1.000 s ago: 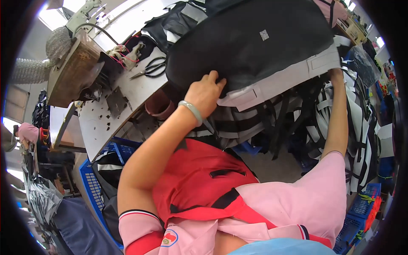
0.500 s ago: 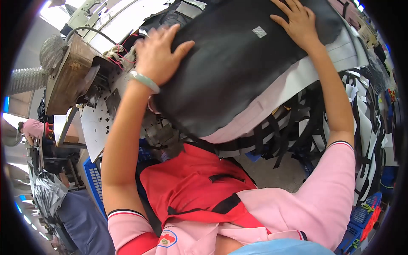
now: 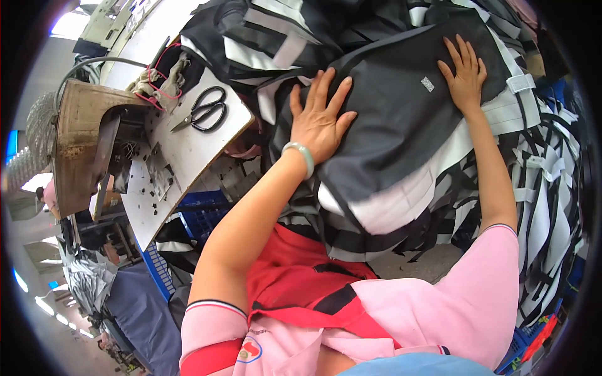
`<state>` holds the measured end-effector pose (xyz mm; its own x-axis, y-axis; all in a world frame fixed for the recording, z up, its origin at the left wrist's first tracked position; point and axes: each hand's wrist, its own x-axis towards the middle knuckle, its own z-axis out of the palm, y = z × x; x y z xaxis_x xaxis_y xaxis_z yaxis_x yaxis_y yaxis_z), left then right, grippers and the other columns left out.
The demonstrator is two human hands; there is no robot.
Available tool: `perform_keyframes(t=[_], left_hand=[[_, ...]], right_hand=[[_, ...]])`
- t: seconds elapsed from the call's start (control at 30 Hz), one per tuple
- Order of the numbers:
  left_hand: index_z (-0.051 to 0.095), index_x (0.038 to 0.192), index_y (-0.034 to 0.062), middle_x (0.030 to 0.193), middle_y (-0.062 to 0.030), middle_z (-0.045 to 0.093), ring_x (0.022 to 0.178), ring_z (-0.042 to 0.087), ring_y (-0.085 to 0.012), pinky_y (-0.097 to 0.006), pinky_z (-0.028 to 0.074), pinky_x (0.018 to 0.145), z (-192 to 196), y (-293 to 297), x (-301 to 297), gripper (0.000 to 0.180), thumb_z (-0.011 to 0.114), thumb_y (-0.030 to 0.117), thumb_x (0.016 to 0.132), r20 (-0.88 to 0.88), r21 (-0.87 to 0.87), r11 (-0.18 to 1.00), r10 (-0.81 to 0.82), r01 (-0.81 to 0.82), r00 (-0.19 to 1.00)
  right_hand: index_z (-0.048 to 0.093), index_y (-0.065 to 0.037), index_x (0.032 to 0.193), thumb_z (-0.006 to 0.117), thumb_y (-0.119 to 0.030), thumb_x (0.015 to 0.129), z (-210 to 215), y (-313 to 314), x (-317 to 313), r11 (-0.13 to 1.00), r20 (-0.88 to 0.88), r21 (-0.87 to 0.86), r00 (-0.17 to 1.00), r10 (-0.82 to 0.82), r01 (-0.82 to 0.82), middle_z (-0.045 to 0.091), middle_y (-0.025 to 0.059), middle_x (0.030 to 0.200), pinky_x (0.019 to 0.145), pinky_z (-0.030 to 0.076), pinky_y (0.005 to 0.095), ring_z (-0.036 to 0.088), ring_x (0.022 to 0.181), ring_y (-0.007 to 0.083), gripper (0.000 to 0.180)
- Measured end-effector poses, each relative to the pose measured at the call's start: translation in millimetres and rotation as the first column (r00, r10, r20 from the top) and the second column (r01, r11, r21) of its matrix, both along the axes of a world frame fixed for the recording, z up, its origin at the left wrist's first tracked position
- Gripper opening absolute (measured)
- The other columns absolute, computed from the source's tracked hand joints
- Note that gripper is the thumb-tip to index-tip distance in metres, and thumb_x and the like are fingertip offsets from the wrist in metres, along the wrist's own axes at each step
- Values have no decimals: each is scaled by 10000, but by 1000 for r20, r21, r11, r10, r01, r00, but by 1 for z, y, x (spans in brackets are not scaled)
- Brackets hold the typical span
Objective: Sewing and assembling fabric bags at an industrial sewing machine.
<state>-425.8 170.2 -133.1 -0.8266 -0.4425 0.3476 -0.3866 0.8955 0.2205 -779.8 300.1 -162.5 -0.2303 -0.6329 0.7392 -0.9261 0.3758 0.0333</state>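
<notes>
A large black fabric panel (image 3: 382, 119) with a white underside and a small pale patch (image 3: 427, 84) lies across a heap of black and white pieces. My left hand (image 3: 318, 119) rests flat on its left part, fingers spread, a pale green bangle at the wrist. Toward the far right edge of the panel, my right hand (image 3: 465, 74) also lies flat with its fingers apart. Neither hand grips anything. Black-handled scissors (image 3: 204, 113) lie on the white tabletop, to the left of my left hand.
At the left, a worn brown metal machine housing (image 3: 88, 144) stands at the edge of the white tabletop (image 3: 182, 150), beside a clear ribbed hose. Below the tabletop is a blue plastic basket (image 3: 157, 269). Strips of black and white fabric (image 3: 539, 200) hang at the right.
The black panel has moved right and off the tabletop, uncovering the scissors. My left hand has moved right with it; my right hand is slightly lower and further right.
</notes>
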Motion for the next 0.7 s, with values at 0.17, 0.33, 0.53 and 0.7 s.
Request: perform_keyframes(t=[0.17,0.33,0.53,0.7], left_hand=[[281,1493,246,1537,-121,267,1424,254,-276,-567,117,1121,-43,-30,-51,578,428,442,969,17,107,993,53,-55,998],[299,1490,245,1550,-118,243,1432,245,-261,-561,107,1133,-27,-25,-28,572,411,463,973,28,127,989,77,-80,997],[394,1431,214,1504,-147,323,1418,265,-273,-560,160,1119,18,-15,8,531,480,410,945,-64,155,988,10,0,998],[573,1278,142,1378,-174,452,1238,458,-358,-465,340,1039,24,15,90,435,598,336,891,-440,215,969,-17,123,898]], right_hand=[[380,-326,1448,536,-496,910,-51,-31,-39,997,-64,38,996,-64,66,310,-14,1528,1120,170,451,265,1405,191,585],[352,-326,1463,516,-508,917,-37,-32,-24,997,-73,65,997,-29,34,286,-7,1540,1124,178,445,266,1408,197,599],[413,-232,1443,499,-442,944,-17,-38,-34,972,-125,236,992,21,9,455,119,1437,1033,388,402,453,1302,295,548],[385,-87,1452,472,-401,987,-11,-34,-98,908,185,386,978,94,-160,370,134,1500,1150,243,360,314,1405,268,567]])
